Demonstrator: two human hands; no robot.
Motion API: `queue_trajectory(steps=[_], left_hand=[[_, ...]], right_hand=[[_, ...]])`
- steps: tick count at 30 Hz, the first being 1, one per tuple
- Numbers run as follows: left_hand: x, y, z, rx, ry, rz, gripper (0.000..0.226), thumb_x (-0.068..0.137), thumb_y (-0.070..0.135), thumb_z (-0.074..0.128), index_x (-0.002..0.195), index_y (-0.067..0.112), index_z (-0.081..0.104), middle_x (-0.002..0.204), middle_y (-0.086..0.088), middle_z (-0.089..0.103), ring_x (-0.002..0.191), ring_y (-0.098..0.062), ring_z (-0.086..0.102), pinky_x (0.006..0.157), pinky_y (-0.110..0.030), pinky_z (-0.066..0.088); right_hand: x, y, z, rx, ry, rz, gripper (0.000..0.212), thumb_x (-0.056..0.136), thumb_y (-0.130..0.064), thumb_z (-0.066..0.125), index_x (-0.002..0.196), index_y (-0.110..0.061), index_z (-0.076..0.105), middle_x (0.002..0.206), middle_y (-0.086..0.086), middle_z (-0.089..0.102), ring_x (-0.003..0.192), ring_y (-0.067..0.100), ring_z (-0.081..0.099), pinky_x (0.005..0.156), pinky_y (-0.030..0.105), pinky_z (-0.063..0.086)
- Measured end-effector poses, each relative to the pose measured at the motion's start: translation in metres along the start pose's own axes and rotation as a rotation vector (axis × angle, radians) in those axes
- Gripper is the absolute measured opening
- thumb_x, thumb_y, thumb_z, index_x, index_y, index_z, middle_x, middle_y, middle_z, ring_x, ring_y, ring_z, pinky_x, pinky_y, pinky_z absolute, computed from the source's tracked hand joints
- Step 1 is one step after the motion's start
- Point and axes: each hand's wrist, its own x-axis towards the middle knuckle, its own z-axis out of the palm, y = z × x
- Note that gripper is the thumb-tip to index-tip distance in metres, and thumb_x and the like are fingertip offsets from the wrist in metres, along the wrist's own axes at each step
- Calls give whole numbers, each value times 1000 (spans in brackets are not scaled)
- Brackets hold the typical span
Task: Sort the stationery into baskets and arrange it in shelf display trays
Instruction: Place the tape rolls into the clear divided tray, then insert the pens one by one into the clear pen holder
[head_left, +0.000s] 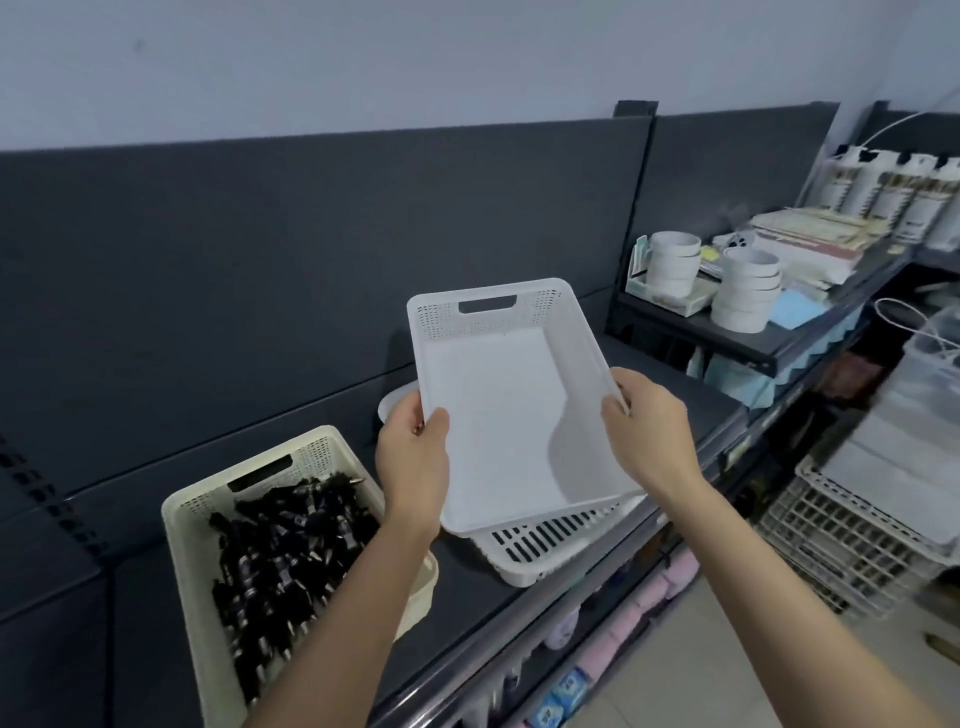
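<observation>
Both hands hold a white perforated plastic basket (498, 410) tilted in the air at the centre, above the dark grey shelf (467, 613). The left hand (413, 457) clamps its left rim, thumb inside and fingers underneath, and the right hand (649, 431) curls over the right rim. Just below the basket, at 5 o'clock, a white slotted plastic tray (550, 545) lies on the shelf. At 8 o'clock a cream plastic basket (192, 551) holds a heap of black pens (280, 551). At 2 o'clock stand stacked white tape rolls (745, 291) and white bottles (883, 192) whose labels are too blurred to read, as is the print on the blue packets (566, 686) at 6 o'clock.
</observation>
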Motion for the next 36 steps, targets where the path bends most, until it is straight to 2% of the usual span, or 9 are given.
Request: queue_trajectory(steps=[4, 7, 10, 12, 16, 20, 23, 32, 36], left_hand=[[17, -14, 15, 31, 59, -12, 43, 90, 5, 50, 72, 42, 62, 80, 12, 66, 79, -12, 60, 77, -35, 51], [26, -20, 25, 73, 79, -14, 37, 90, 4, 49, 79, 38, 59, 83, 11, 65, 84, -17, 62, 81, -38, 52], [31, -30, 32, 131, 76, 0, 22, 93, 8, 47, 89, 25, 61, 89, -3, 68, 82, -21, 63, 75, -37, 51], [29, -39, 35, 190, 93, 16, 18, 94, 10, 46, 94, 20, 61, 85, -2, 67, 74, -15, 60, 65, -29, 47], [20, -48, 46, 297, 135, -32, 23, 94, 9, 42, 100, 31, 49, 83, 20, 58, 69, 6, 56, 50, -9, 37], [17, -53, 59, 365, 153, -71, 21, 97, 13, 42, 110, 29, 47, 90, 21, 55, 78, 4, 53, 57, -8, 35], [14, -59, 63, 387, 175, -114, 26, 98, 17, 42, 122, 22, 49, 107, 9, 59, 90, -11, 58, 69, -23, 42], [15, -66, 68, 483, 228, -177, 31, 98, 24, 46, 128, 15, 44, 102, 8, 58, 78, -4, 55, 57, -16, 39], [14, -65, 69, 483, 234, -163, 35, 96, 24, 50, 130, 16, 45, 110, 10, 59, 84, -3, 55, 65, -18, 41]], right_hand=[[22, 14, 14, 28, -29, 24, 32, 90, -2, 32, 89, -19, 60, 72, 1, 59, 62, 20, 52, 51, 28, 38], [37, 22, 17, 29, -58, 17, 35, 88, 0, 31, 72, -23, 52, 63, -2, 51, 54, 15, 42, 47, 26, 32], [50, 30, 20, 18, -98, -8, 35, 87, 1, 33, 61, -22, 39, 56, -4, 41, 50, 13, 33, 45, 24, 25], [55, 38, 25, 17, -138, -26, 30, 86, 2, 34, 62, -15, 41, 55, -2, 40, 49, 14, 30, 45, 25, 22], [64, 57, 37, 44, -249, -10, 20, 86, 3, 34, 73, 1, 48, 61, 7, 45, 55, 18, 33, 50, 29, 24], [74, 72, 45, 39, -308, -16, 21, 86, 2, 36, 66, -3, 37, 59, 4, 38, 53, 17, 28, 50, 29, 22], [79, 78, 50, 13, -375, -36, 24, 86, 1, 37, 65, -8, 32, 58, 2, 36, 52, 16, 27, 48, 29, 22], [88, 87, 65, -33, -479, -84, 27, 89, -4, 44, 64, -9, 32, 59, 3, 38, 51, 17, 34, 45, 28, 26], [89, 90, 69, -26, -483, -95, 25, 86, -3, 44, 65, -9, 34, 57, 2, 37, 50, 16, 32, 42, 24, 25]])
